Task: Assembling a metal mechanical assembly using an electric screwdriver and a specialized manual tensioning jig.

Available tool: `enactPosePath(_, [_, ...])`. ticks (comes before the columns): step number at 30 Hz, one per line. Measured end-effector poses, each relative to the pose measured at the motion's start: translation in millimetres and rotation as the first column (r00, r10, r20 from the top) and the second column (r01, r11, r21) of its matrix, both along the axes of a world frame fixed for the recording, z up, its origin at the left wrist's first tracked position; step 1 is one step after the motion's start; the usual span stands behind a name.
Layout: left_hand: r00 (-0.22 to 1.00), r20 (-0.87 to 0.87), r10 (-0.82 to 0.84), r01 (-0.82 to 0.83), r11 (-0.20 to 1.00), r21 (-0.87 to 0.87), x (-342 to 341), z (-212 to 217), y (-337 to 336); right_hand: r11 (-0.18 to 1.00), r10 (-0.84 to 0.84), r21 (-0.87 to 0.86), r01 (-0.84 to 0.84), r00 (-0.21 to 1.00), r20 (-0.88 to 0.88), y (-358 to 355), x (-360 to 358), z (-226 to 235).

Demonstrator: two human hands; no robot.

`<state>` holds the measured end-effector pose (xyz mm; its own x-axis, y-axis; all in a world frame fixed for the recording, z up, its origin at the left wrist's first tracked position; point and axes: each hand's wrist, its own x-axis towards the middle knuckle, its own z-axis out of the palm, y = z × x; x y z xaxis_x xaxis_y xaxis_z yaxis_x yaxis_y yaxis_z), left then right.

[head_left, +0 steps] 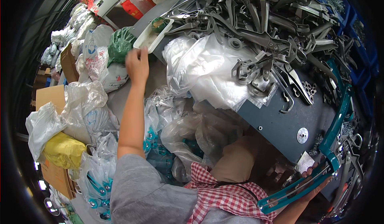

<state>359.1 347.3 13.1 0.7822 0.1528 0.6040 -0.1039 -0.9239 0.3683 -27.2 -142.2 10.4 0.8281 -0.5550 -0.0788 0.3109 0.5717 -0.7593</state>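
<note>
My left hand is stretched out at the near end of a narrow white plastic tray. Its fingers are smeared by motion, and whether they touch the rim or hold anything is unclear. Inside the tray's far end lies a small green and brown packet. At the lower right, my right hand is closed round a long teal metal frame with an open slot and a thin rod along it. Part of that hand is hidden by the frame. Another teal piece reaches up the bench's right edge, touching or overlapping the held frame.
Grey metal tool parts are heaped across the dark bench. Clear plastic bags lie against them. Loose nuts and a round metal disc sit nearer. Bags of teal parts, a yellow bag and cardboard crowd the left.
</note>
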Motion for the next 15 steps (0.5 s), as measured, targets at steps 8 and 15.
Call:
enactPosePath(8, [0.552,-0.375,-0.745,-0.387,0.170,-0.906,-72,-22,-35,0.995,0.088,-0.049,-0.091,0.995,-0.056,10,2,3])
enactPosePath(15, [0.870,-0.011,-0.493,-0.045,-0.058,-0.997,-53,-15,-79,0.996,0.092,-0.016,-0.092,0.996,-0.023,13,5,2])
